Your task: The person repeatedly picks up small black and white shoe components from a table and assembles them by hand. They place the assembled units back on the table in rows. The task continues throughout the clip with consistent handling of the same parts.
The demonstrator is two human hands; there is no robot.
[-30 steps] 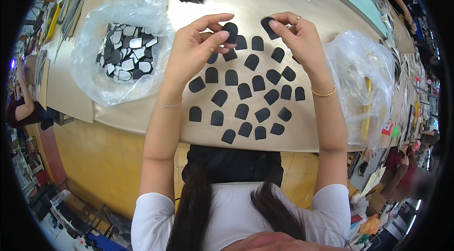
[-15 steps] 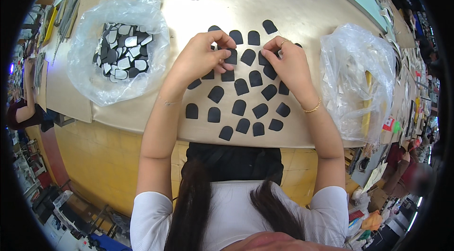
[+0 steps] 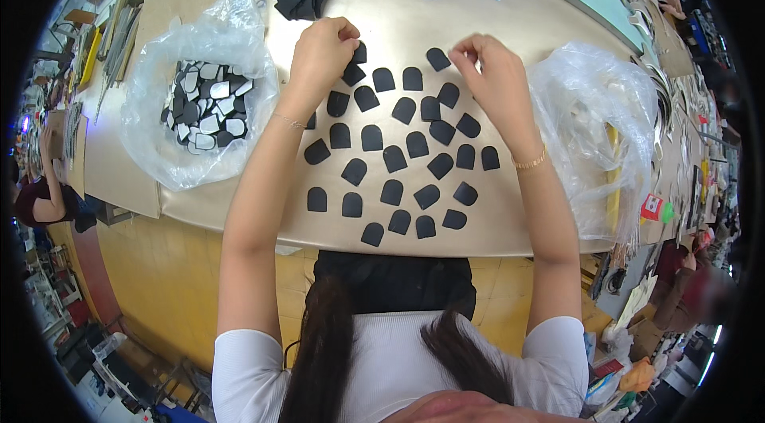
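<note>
Near the worktop's [image 3: 398, 244] far edge, a black tab-shaped patch [image 3: 355, 64] is pinched by left hand [image 3: 321, 52]; right hand's [image 3: 488, 76] fingers are pressed together above another patch [image 3: 437, 59].

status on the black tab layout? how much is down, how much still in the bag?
Done: roughly thirty black tabs lie spread apart on the tan sheet. In hand: the left hand pinches a tab at the top-left of the spread; the right hand pinches near the top-right tab. Left: the clear bag beside the left arm holds many more pieces.
</note>
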